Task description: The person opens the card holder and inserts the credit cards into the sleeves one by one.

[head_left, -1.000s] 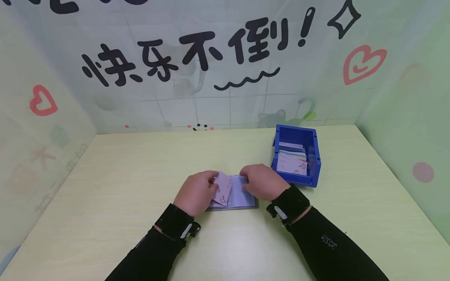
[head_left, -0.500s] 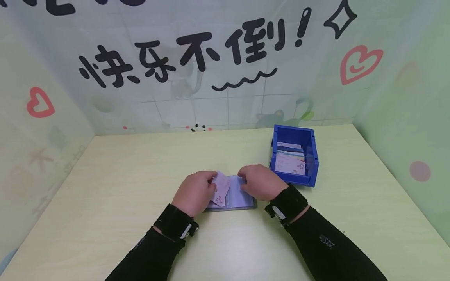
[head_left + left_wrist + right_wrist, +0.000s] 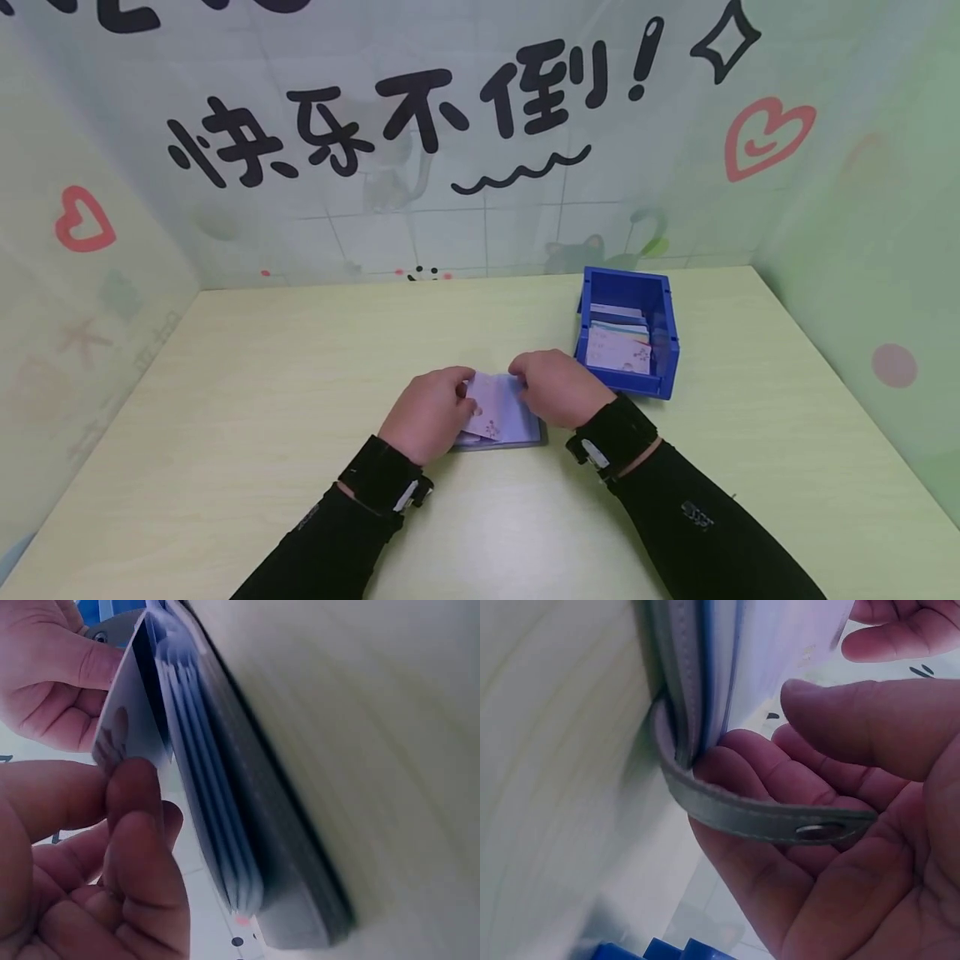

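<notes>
My left hand (image 3: 426,417) pinches a pale pink card (image 3: 482,410) printed with small flowers, between thumb and fingers at its left side. The card overlaps the clear sleeves of an open card holder (image 3: 521,421) lying on the table. In the left wrist view, the card (image 3: 133,724) leans beside a stack of sleeve pages (image 3: 210,780). My right hand (image 3: 562,389) is at the holder's right end, fingertips touching the page edges and thumb held apart. A grey strap (image 3: 757,816) with a snap curves across its fingers in the right wrist view.
A blue plastic bin (image 3: 630,382) stands just beyond my right hand, with several cards (image 3: 618,347) inside. The light wood table (image 3: 315,358) meets a printed backdrop (image 3: 337,233) at the back and sides.
My left hand has moved slightly right with the card, which now lies straighter and further over the holder's middle. The right hand has stayed at the holder's right end.
</notes>
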{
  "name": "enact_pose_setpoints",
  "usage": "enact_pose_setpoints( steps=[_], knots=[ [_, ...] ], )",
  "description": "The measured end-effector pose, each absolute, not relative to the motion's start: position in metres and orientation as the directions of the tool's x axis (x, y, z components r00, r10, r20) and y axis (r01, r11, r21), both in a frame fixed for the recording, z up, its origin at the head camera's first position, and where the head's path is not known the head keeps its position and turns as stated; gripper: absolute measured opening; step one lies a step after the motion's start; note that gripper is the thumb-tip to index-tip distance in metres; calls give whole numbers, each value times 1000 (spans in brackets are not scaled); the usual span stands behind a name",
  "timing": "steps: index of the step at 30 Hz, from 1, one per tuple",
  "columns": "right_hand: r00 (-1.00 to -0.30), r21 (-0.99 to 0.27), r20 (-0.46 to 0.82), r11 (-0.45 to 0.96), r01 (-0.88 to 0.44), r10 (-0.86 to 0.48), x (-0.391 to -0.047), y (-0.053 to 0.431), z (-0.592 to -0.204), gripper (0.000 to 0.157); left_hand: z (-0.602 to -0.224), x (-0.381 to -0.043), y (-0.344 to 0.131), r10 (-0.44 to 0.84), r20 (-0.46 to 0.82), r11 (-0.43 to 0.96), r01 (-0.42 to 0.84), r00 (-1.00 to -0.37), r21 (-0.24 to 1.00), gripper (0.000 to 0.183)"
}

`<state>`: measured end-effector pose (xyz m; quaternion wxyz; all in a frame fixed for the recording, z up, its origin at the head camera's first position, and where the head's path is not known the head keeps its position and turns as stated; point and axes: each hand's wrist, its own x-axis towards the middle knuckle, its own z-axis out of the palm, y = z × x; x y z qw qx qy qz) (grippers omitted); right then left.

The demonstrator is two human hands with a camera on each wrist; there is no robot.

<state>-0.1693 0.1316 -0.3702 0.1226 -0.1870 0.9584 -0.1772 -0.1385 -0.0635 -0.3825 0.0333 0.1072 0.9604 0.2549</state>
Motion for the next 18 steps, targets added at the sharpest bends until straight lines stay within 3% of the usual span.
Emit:
enact_pose_setpoints(
  steps=[8,18],
  knots=[
    [-903,-392,-169,867,-306,-395,-171,133,-371,32,-383,-137,-63,264,-15,820,217,-964,530,25],
    [-902,-376,-169,872,-314,-398,-173,133,-372,33,-383,-137,-65,323,-32,818,262,-946,512,31]
  ],
)
